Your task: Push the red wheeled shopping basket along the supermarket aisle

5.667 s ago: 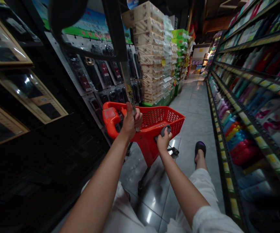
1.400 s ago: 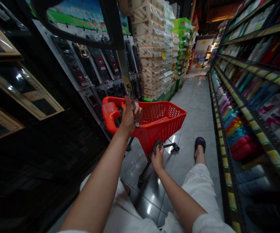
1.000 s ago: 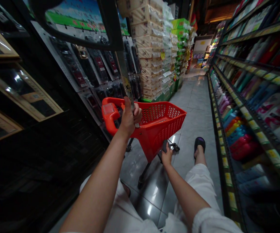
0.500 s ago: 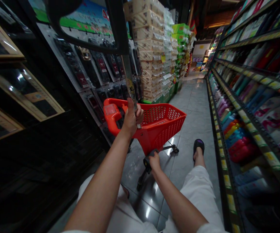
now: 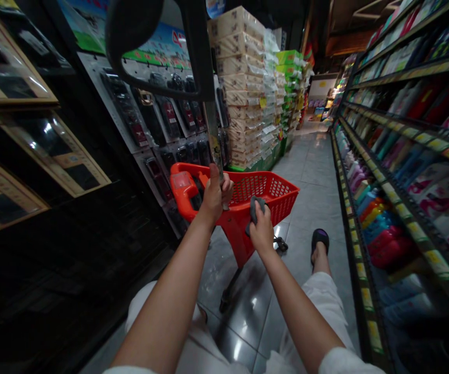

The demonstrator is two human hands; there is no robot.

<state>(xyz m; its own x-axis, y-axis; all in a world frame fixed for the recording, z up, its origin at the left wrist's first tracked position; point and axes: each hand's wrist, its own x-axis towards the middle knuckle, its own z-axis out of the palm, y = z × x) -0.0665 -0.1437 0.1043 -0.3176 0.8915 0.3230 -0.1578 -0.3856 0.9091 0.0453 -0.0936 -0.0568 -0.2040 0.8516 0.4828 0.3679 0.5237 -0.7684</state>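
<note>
Left hand [image 5: 216,196] clenched round an upright metal pole [image 5: 213,136] rising from a red plastic shopping cart [image 5: 265,195]. Right hand [image 5: 262,229] grasping a grey cloth [image 5: 256,214], the cloth pressed against the cart's basket near its top edge. Cart stands on grey floor tiles [image 5: 247,317], directly ahead of the person, hands over it. To the left, packaged goods on a pegboard display [image 5: 146,117] and dark framed cases [image 5: 45,150]. Behind the cart, stacked wrapped tissue packs [image 5: 240,88]. To the right, long store shelves [image 5: 403,171] of packaged goods. Black slipper [image 5: 320,244] on the right foot, white trousers [image 5: 317,317].
</note>
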